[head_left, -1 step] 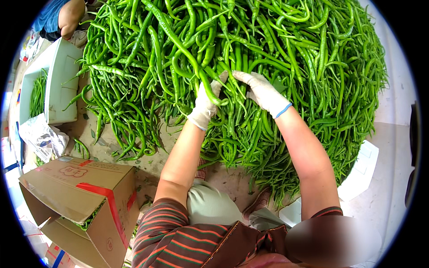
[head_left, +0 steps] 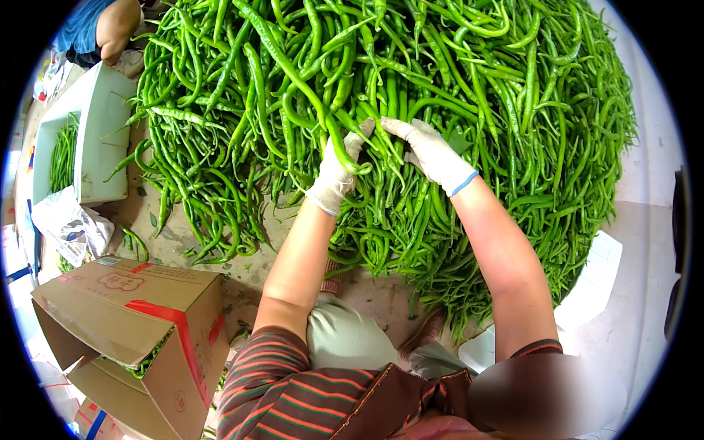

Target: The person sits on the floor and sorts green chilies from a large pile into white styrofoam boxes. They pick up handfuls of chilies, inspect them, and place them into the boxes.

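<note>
A large heap of long green chili peppers spreads before me. My left hand, in a white glove, is in the near middle of the heap. One long curved chili pepper runs across its palm between thumb and fingers, and the fingers curl among other peppers. My right hand, in a white glove with a blue cuff, lies on the heap just to the right. Its fingers stretch leftward, their tips close to the left fingertips, with the thumb apart. Some fingers are partly hidden by peppers.
An open cardboard box with red tape lies at the lower left, green peppers inside. Farther left stand a white crate holding peppers and a crumpled plastic bag. Another person's arm shows at the top left. A white container sits at right.
</note>
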`<act>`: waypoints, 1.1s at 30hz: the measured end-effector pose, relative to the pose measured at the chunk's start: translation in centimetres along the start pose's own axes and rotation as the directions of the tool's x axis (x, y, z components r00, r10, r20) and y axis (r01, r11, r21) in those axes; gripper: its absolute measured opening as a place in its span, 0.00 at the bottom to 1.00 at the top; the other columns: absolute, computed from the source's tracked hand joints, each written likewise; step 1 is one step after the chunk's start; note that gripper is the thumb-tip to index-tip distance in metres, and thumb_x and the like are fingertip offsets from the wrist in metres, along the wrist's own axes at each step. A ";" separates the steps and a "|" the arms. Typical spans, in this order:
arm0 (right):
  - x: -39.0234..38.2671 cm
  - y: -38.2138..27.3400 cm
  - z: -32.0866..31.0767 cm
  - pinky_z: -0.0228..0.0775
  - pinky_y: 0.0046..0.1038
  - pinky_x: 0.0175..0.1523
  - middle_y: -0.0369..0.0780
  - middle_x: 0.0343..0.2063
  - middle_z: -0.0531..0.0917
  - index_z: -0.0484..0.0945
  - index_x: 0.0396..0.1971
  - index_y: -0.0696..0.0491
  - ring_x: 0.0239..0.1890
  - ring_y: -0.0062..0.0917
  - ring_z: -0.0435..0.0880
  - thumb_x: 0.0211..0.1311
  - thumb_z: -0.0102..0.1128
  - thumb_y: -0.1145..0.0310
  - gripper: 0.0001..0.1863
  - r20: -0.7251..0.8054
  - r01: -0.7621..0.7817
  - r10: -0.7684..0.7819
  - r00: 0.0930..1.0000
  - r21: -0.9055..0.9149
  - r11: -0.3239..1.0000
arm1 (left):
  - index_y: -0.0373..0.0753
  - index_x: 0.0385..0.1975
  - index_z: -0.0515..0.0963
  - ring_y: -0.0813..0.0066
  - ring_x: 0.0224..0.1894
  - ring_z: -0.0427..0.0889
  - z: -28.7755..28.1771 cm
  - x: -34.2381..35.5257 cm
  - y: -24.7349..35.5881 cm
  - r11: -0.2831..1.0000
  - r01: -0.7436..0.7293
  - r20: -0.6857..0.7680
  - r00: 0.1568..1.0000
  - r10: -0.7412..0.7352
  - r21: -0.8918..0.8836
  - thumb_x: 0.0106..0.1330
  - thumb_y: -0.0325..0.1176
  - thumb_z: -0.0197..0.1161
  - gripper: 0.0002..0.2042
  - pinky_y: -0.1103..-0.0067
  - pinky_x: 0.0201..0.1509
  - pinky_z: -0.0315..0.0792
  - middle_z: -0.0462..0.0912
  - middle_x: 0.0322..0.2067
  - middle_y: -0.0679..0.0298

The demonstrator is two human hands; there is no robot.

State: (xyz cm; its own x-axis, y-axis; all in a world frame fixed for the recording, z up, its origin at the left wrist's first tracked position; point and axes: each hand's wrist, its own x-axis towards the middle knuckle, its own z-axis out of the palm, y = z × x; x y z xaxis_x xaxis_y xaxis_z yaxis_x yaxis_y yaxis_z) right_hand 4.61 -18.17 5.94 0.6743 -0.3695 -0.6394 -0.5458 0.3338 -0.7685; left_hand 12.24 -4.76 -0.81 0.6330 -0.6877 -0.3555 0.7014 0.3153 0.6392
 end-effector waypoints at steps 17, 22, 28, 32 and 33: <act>0.3 0.4 0.6 0.80 0.28 0.35 0.42 0.34 0.85 0.79 0.42 0.59 0.31 0.26 0.85 0.55 0.71 0.71 0.16 -0.028 0.045 -0.041 0.999 0.160 0.986 | 0.32 0.42 0.79 0.80 0.23 0.74 -1.1 -0.4 0.2 0.962 0.099 0.119 0.984 -0.132 0.253 0.65 0.38 0.62 0.14 0.83 0.27 0.75 0.78 0.26 0.66; -1.1 0.1 -1.0 0.76 0.25 0.31 0.41 0.34 0.86 0.80 0.42 0.59 0.32 0.28 0.87 0.57 0.66 0.72 0.13 0.014 0.049 -0.050 0.999 0.078 0.996 | 0.31 0.32 0.79 0.76 0.19 0.73 -2.7 0.2 1.4 0.914 0.105 0.255 0.942 -0.218 0.392 0.63 0.41 0.58 0.15 0.79 0.22 0.68 0.78 0.23 0.61; -0.1 1.0 -0.5 0.79 0.28 0.34 0.44 0.42 0.85 0.73 0.52 0.60 0.35 0.31 0.87 0.61 0.65 0.71 0.21 -0.026 -0.030 0.034 0.999 0.146 0.989 | 0.30 0.35 0.77 0.78 0.18 0.71 -3.1 1.4 -1.5 0.981 0.173 0.167 0.969 -0.185 0.085 0.68 0.34 0.56 0.11 0.81 0.21 0.68 0.79 0.25 0.61; -0.2 1.2 -0.4 0.80 0.27 0.30 0.45 0.36 0.86 0.79 0.42 0.64 0.30 0.29 0.87 0.56 0.69 0.73 0.16 -0.052 -0.028 0.041 0.998 0.222 0.975 | 0.30 0.34 0.78 0.82 0.15 0.67 -1.6 -0.2 0.2 0.946 0.140 0.097 0.980 -0.175 0.294 0.66 0.35 0.57 0.12 0.82 0.19 0.65 0.74 0.18 0.67; -0.6 1.0 -0.8 0.79 0.27 0.30 0.46 0.34 0.86 0.78 0.40 0.64 0.29 0.29 0.86 0.54 0.69 0.74 0.15 0.006 -0.031 0.031 1.000 0.217 0.976 | 0.30 0.35 0.79 0.82 0.16 0.68 -1.5 -0.3 0.7 0.921 0.172 0.114 0.968 -0.224 0.349 0.66 0.36 0.58 0.13 0.83 0.19 0.65 0.75 0.19 0.67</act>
State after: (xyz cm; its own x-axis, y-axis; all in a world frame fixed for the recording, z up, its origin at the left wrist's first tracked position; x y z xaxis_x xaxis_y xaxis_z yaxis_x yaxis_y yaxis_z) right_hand 3.30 -18.35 5.53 0.6602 -0.3538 -0.6626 -0.4456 0.5257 -0.7246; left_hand 12.99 -3.36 -1.28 0.4185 -0.8105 -0.4098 0.6406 -0.0564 0.7658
